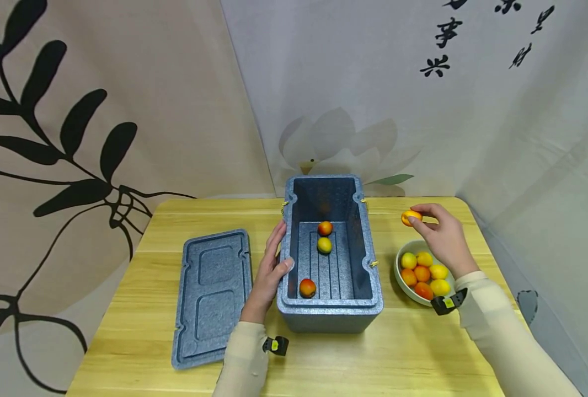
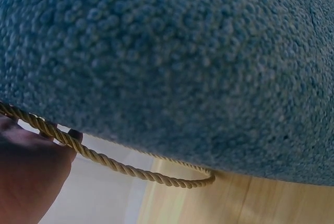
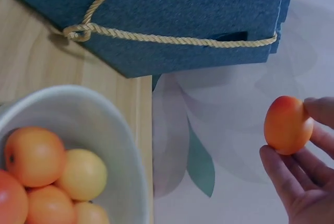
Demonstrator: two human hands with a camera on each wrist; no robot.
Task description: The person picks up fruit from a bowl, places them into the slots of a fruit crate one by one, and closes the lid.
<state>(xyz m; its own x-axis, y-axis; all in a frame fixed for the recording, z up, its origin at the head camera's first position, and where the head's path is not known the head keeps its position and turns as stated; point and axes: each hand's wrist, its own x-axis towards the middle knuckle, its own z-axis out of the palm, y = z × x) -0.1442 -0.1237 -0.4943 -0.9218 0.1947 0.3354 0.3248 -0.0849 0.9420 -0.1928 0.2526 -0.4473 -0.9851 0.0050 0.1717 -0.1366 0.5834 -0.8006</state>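
The table [image 1: 140, 331] is carrying everything, and the largest thing on it is the blue foam box [image 1: 330, 264], sitting open in the middle with three fruits lying on its ribbed floor: two far [image 1: 325, 236] and one near [image 1: 307, 288]. It is looking light and stiff but easily dented, so a flat palm on the wall is likely suiting it better than a pinch; rope loops [image 3: 156, 37] are hanging at its sides as handles. Its lid [image 1: 212, 295] is lying flat to the left, just beside the box. The left hand [image 1: 269, 273] is resting against the box's left wall with fingers straight and the thumb over the rim, steadying rather than clutching. The bowl [image 1: 401, 275] is standing right of the box, holding more small fruits. The right hand [image 1: 440, 234] is hovering beyond the bowl, pinching an orange fruit [image 1: 411, 217] between thumb and fingertips [image 3: 284, 174], well clear of the box's right wall. The fruit is looking small, light, smooth and round, probably prone to rolling or slipping, so a gentle pinch across its middle seems the place to hold it.
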